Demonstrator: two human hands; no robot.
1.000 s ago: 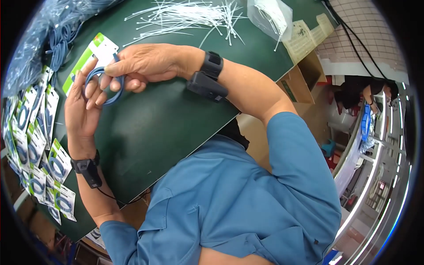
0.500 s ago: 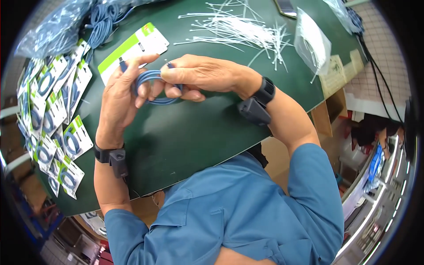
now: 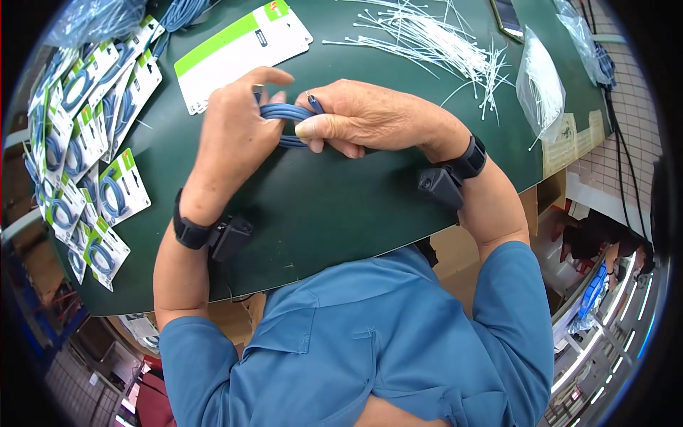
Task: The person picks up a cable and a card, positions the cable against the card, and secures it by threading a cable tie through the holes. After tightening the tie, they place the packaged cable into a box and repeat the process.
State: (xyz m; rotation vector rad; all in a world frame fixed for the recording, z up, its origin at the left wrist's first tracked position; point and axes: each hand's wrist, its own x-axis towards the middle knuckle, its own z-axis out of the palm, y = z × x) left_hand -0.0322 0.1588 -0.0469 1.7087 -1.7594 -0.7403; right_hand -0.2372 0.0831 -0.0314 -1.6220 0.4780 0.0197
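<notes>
A coiled blue cable (image 3: 286,112) hangs between my two hands above the green table. My left hand (image 3: 240,128) is closed round the coil's left side, its index finger stretched over the top. One dark plug of the cable shows by that finger. With thumb and fingers pressed together, my right hand (image 3: 373,119) grips the coil's right side, and the other dark plug (image 3: 314,104) sticks up beside its thumb. Just beyond the hands lie white and green backing cards (image 3: 245,53), flat on the table. The fingers under the coil are partly hidden.
Carded blue cables (image 3: 114,192) overlap in a pile along the left. Loose white cable ties (image 3: 441,46) are spread at the far right, near a clear bag of ties (image 3: 538,89) and a phone (image 3: 506,18). Another person (image 3: 605,238) is beyond the table at right.
Both hands and the coil have shifted right in the picture. My left hand has turned, its back now facing up over the coil. The table's things appear shifted as the view moved.
</notes>
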